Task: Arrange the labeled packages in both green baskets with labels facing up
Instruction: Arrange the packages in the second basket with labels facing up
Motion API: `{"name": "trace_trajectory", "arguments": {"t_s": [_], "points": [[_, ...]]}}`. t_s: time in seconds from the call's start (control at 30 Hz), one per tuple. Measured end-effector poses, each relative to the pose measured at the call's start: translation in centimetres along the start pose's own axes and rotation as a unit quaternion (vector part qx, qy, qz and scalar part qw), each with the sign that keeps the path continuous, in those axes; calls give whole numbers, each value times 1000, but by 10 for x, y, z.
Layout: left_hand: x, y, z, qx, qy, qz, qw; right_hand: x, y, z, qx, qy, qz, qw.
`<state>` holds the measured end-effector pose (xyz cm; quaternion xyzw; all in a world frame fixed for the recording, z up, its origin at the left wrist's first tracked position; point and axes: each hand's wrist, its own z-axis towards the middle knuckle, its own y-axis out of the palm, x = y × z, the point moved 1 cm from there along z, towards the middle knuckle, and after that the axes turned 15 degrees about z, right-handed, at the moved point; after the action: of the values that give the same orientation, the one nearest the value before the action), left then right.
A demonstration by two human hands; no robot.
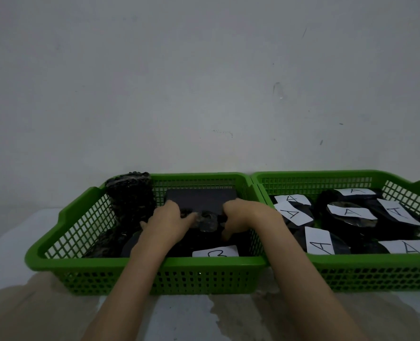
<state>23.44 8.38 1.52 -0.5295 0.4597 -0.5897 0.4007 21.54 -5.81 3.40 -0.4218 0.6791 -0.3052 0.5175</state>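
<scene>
Two green baskets stand side by side, the left basket [56, 257] and the right basket [376, 267]. Both my hands are inside the left one. My left hand [166, 225] and my right hand [241, 216] grip a black wrapped package [206, 222] between them, its label out of sight. A flat black package [199, 199] lies behind it. A white label marked B [216, 252] faces up near the front wall. A bubble-wrapped black package [130, 198] stands upright at the back left. The right basket holds several black packages with white A labels [349, 212] facing up.
The baskets sit on a pale, stained tabletop [204, 316] against a plain grey wall [204, 82]. Bare tabletop shows to the left of the left basket and in front of both.
</scene>
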Motion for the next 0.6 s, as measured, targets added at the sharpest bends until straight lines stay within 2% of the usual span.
{"name": "trace_trajectory", "arguments": {"t_s": [0.1, 0.23, 0.3, 0.37, 0.43, 0.53, 0.6], "points": [[0, -7, -3, 30, -1, -124, 992, -1, 1, -2, 9, 6, 2, 1000], [-5, -16, 0, 103, -10, -293, 951, 0, -4, -5, 73, -56, 78, 993], [-8, -23, 1, 140, 1, -347, 928, -5, -8, -7, 136, -118, 153, 972], [-12, -28, 0, 142, 19, -397, 906, -9, -12, -9, 213, -157, 227, 937], [-15, -28, 1, 130, 30, -404, 905, -10, -17, -11, 272, -157, 319, 894], [-14, -22, 1, 136, 14, -356, 925, -5, -21, -11, 334, -122, 430, 830], [-11, -21, 0, 154, -13, -334, 930, -3, -20, -9, 353, -113, 444, 816]]}}
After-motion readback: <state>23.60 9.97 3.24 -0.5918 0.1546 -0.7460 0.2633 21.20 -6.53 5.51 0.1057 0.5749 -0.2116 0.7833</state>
